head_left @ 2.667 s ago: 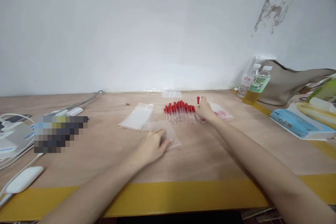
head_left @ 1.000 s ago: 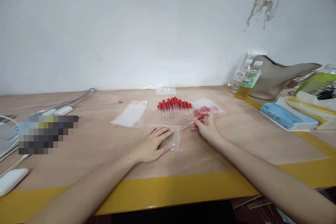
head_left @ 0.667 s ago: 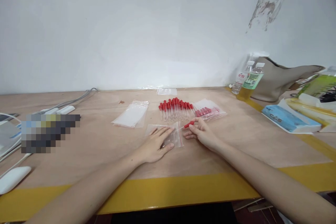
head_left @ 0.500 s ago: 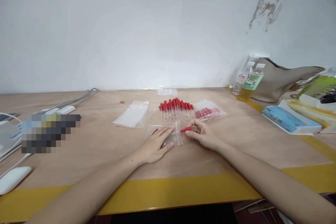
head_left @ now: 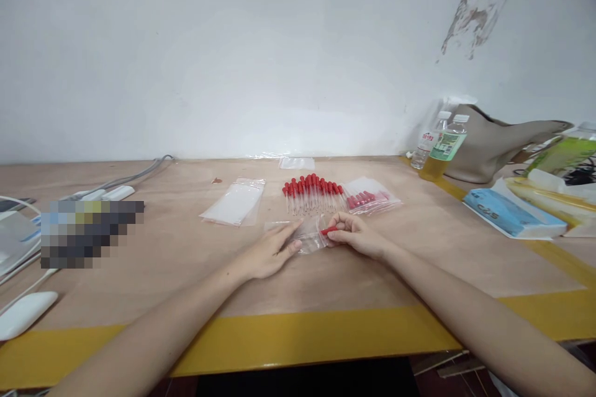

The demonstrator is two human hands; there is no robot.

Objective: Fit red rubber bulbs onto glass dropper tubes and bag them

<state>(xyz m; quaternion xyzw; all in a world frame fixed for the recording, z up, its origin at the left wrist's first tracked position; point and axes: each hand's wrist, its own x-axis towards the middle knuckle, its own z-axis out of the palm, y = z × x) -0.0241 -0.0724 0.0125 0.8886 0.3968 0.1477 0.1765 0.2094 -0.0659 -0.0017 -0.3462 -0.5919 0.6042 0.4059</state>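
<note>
My right hand pinches a red-capped glass dropper, whose clear tube reaches into the mouth of a small clear zip bag. My left hand rests on the bag's left part, fingers stretched out, holding it to the table. Behind them stands a row of several red-capped droppers. Right of the row lies a filled bag of droppers. A stack of empty zip bags lies to the left.
The wooden table has a yellow front edge. Two bottles and a beige bag stand at the back right, with a blue tissue pack nearby. Cables and white devices lie at the left.
My right hand picked one dropper from the row, carried it down to the bag and pushed its tip into the bag's mouth. My left hand turned the bag and slid slightly left on it.
</note>
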